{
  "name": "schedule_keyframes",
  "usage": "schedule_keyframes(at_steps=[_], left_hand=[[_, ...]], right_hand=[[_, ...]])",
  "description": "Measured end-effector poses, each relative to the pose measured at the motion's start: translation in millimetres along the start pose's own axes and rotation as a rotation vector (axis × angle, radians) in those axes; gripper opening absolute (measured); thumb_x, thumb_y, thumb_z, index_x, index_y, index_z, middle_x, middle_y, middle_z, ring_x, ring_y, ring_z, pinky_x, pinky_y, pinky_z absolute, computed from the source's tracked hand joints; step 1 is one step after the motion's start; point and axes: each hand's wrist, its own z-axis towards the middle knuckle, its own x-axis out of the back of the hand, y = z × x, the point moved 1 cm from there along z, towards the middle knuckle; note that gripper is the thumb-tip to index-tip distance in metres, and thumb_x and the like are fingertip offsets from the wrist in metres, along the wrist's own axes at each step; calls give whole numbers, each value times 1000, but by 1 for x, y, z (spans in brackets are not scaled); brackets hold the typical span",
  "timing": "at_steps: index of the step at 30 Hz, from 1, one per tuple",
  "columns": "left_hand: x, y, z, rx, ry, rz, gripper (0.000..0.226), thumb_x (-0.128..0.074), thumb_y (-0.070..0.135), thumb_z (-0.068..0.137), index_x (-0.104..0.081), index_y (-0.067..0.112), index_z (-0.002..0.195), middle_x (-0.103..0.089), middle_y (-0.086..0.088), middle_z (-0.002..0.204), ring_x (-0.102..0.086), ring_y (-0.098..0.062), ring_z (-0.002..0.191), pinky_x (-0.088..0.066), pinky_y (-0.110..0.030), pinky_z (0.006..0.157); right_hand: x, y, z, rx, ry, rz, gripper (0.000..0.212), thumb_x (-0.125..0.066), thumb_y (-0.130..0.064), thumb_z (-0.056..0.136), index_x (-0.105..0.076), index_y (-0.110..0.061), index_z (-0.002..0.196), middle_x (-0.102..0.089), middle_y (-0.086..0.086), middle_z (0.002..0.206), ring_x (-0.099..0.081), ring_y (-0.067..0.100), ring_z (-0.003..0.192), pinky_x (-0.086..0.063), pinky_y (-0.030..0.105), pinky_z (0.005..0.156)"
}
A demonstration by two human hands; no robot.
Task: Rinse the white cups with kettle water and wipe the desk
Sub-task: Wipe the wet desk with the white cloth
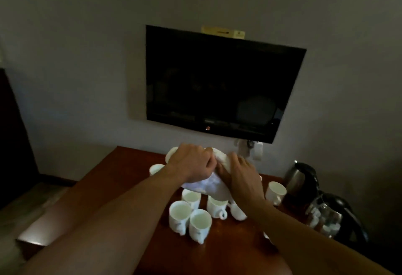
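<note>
Head view, in a dim room: both my hands meet over the far middle of the reddish-brown wooden bench point(134, 190), working a crumpled white cloth point(214, 184) that I hold just above the cluster of small white ceramic cups point(196, 211). My left hand point(192, 162) is curled over the cloth's upper left part, fingers bent into the fabric; my right hand point(243, 177) grips its right side, fingers wrapped along a rolled edge that runs up and away from me toward the wall. The hands lie almost touching, the cloth bunched between them, its long axis slanting from near right to far left. Directly below and toward me stand four upright cups in a tight group, with another point(237, 210) partly hidden under my right wrist, one lone cup point(275, 192) off to the right and one point(155, 168) at the far left. A steel electric kettle with a black handle point(301, 179) and a glass jug-style kettle point(328, 216) stand at the right edge, nearer my right hand than my left. A dark flat television point(221, 83) hangs on the grey wall behind. By my reckoning the cloth is being readied for wiping, and bare bench lies to the left, on my left arm's side.
</note>
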Motion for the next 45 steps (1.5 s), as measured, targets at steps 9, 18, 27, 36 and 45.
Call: schedule_keyframes(at_steps=[9,18,27,36,45], left_hand=[[45,-167,-115,198,-76,71,35,-35,38,101,-60,14,99,-68,-8,87,-61,-25,75,-41,-34,64],[-10,-275,-193,258,-298,182,39,-28,45,104,-55,18,110,-66,0,87,-51,-15,66,-34,-30,63],[-151,-330,-222,164,-397,87,43,-25,48,105,-55,18,116,-61,3,83,-58,-16,70,-47,-30,69],[-250,-347,-292,210,-317,-45,33,-38,47,94,-63,25,90,-62,2,87,-57,-16,75,-49,-39,73],[-257,-342,-320,428,-408,-247,58,-15,55,99,-49,27,138,-49,-2,148,-37,-23,143,-22,-60,116]], right_hand=[[-74,-191,44,158,3,91,47,-50,-56,100,-56,-10,107,-67,13,92,-64,32,85,-48,39,75],[-187,-283,59,305,-246,52,76,-2,-51,80,-46,-25,136,-53,3,123,-51,21,106,-27,31,79],[-347,-270,51,146,-311,3,48,-36,-61,93,-62,-20,97,-64,-1,80,-61,17,68,-49,33,62],[-415,-276,3,8,-274,-105,52,-42,-55,89,-68,-11,100,-66,7,88,-66,24,76,-54,40,66],[-426,-300,-10,-111,-354,100,79,-16,-65,94,-46,-16,148,-51,6,149,-47,23,137,-35,39,116]])
